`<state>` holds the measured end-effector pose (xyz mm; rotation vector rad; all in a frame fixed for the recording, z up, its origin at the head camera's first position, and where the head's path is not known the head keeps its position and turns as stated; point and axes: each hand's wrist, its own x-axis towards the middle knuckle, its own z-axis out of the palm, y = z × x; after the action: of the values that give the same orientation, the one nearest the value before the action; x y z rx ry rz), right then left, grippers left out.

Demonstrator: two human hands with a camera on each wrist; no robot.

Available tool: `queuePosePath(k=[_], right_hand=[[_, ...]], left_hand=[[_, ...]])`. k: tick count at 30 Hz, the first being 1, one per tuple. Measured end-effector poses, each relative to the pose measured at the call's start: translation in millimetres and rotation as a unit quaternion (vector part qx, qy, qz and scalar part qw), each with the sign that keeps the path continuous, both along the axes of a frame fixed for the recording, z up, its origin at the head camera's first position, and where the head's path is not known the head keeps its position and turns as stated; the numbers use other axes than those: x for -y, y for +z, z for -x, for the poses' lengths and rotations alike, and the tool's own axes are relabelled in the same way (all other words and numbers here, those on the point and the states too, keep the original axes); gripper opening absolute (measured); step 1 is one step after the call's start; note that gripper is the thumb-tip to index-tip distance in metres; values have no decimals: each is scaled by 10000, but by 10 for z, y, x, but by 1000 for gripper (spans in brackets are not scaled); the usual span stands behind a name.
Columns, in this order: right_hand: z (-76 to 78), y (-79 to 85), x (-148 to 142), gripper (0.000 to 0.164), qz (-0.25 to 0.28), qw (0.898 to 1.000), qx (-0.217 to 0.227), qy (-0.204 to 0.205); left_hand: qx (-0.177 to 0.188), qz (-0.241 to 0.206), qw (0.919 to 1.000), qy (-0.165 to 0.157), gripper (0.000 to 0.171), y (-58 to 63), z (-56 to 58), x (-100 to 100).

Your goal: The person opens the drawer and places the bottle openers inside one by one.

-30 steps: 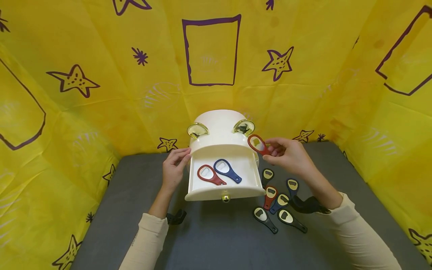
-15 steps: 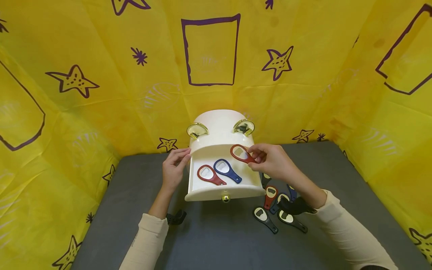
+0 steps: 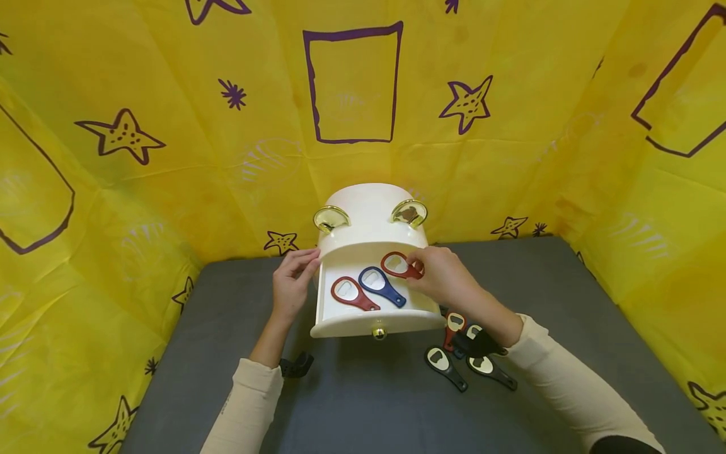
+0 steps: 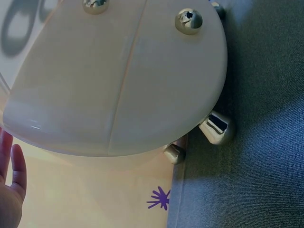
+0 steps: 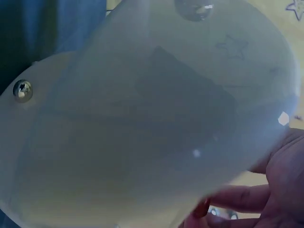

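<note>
My right hand (image 3: 443,272) pinches the handle of a red bottle opener (image 3: 397,264) inside the pulled-out upper drawer (image 3: 379,325) of a white cabinet (image 3: 371,211). Left of it in that drawer lie a blue bottle opener (image 3: 382,287) and another red bottle opener (image 3: 353,294), side by side. My left hand (image 3: 290,284) rests its fingertips against the left side of the cabinet, beside the drawer's back end. In the right wrist view the drawer front (image 5: 156,118) hides most of the held opener; only a bit of red shows between the fingers.
Several more bottle openers, such as a black one (image 3: 445,367) and a red one (image 3: 454,328), lie on the grey table (image 3: 351,403) right of the cabinet. Round gold-rimmed ears (image 3: 409,214) top the cabinet. A yellow patterned cloth (image 3: 261,126) stands behind.
My right hand has carried the red bottle opener left and down from beside the cabinet into the drawer, next to the blue one. The left hand has stayed in place.
</note>
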<state>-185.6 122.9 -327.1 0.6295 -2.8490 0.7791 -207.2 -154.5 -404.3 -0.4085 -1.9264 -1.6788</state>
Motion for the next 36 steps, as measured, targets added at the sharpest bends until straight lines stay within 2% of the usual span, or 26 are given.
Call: queuePosePath(k=[7,13,17,20,28,36], right_hand=[[7,-41,99,6,-563,9976,-369,-178],[-24,-65,138,13,-692,9960,-513,-226],[-34,-87,102,17,-444,9976,-512,-164],[-42,-84,49,13,-84,9987,-489,-116],[-51,-97,-90,15,649,9977,-211,-48],[-64,-118,-138,15,1001,9949,-59,-35]], left_hand=[[-31,-13,10000,-19,19,-6,3,0],[-88,-34,10000,-28,18,-6,-2,-4],[-84,-2,10000,-46,18,0,-6,-8],[-49,14,10000,-42,19,3,-7,-6],[-55,42,10000,-3,18,11,-7,1],[-28,91,10000,-10,19,23,-20,4]])
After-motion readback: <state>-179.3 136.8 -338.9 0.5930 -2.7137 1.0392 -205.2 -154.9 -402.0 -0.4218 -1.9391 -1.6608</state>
